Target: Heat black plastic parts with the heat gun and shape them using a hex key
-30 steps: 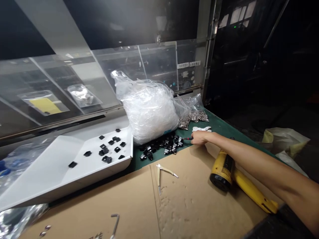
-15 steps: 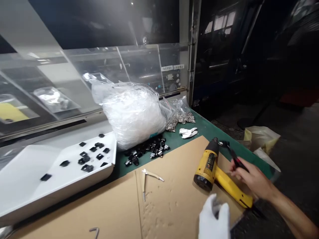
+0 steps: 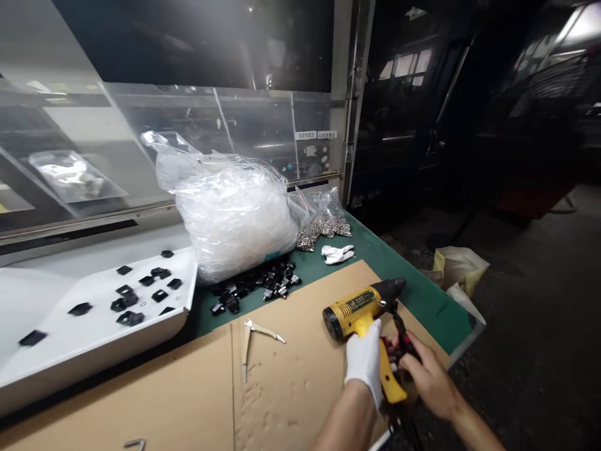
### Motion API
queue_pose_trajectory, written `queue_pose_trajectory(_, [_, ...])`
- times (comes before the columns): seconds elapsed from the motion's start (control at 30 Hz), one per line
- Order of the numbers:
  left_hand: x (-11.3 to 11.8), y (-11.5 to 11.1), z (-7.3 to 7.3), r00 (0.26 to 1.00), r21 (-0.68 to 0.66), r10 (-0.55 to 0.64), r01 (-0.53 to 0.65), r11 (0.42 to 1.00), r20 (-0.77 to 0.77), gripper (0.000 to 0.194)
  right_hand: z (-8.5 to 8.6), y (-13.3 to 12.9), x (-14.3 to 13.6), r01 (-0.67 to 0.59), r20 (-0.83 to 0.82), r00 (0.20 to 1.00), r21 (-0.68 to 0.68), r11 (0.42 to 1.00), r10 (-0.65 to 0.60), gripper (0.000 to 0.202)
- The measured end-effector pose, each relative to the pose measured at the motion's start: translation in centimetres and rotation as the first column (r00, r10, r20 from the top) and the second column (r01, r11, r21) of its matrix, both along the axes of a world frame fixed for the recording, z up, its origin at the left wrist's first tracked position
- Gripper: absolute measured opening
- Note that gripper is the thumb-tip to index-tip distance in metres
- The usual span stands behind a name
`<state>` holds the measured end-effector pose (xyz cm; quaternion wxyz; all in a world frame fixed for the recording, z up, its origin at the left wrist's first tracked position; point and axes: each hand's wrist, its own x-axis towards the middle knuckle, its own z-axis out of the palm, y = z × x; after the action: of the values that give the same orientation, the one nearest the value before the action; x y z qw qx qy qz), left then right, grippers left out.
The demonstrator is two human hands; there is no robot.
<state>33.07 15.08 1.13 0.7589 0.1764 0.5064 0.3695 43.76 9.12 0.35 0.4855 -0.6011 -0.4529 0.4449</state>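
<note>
In the head view a yellow heat gun [image 3: 357, 311] with a black nozzle lies over the cardboard, its nozzle pointing right. My left hand [image 3: 365, 357], in a white glove, is closed round its yellow handle. Close beside that handle, my bare right hand [image 3: 425, 374] grips a black and red hand tool [image 3: 402, 332] that looks like pliers. Its tip is by the nozzle, but whether they touch I cannot tell. Left of the gun, on the cardboard, lie small pliers [image 3: 253, 338] with cream handles, spread apart.
Beneath is a cardboard sheet [image 3: 188, 382] on a green tabletop [image 3: 399, 269]. A white tray [image 3: 154, 335] holds black parts; more black parts [image 3: 277, 279] lie beside a big plastic bag [image 3: 235, 219]. Behind are bags of metal pieces [image 3: 328, 227], a white glove [image 3: 337, 254]; nearer, a hex key [image 3: 135, 443].
My left hand has come up and closed on the heat gun's handle. The gun has turned, its nozzle now rightward. My right hand, with the tool, is lower and nearer the handle.
</note>
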Motion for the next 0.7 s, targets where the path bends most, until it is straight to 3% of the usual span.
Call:
queue_pose_trajectory(0.13, [-3.4, -0.4, 0.7, 0.996, 0.042, -0.026, 0.030, 0.999, -0.088, 0.037, 0.4, -0.9, -2.1, 0.072, -0.098, 0.993, 0.058, 0.996, -0.066, 0.019])
queue_pose_trajectory(0.3, [-11.8, -3.1, 1.2, 0.976, 0.076, -0.027, 0.044, 0.996, -0.214, 0.050, 1.1, -0.9, -3.3, 0.150, -0.224, 0.966, 0.081, 0.985, -0.129, 0.013])
queue_pose_trajectory(0.43, [-17.7, -5.6, 1.4, 0.993, 0.120, 0.053, -0.041, 0.992, -0.102, 0.053, 0.9, 0.8, -5.6, 0.111, -0.338, 0.937, 0.033, 0.993, -0.093, 0.010])
queue_pose_trajectory(0.53, [-19.9, -7.5, 1.5, 0.991, 0.176, 0.124, -0.114, 0.978, -0.052, 0.050, 0.3, 1.8, -7.8, -0.002, -0.446, 0.895, 0.004, 1.000, 0.003, 0.015])
queue_pose_trajectory(0.7, [-21.9, -9.4, 1.1, 0.979, 0.080, 0.183, -0.176, 0.981, -0.094, 0.052, -1.0, 2.2, -10.0, -0.125, -0.494, 0.861, 0.023, 0.992, 0.120, 0.018])
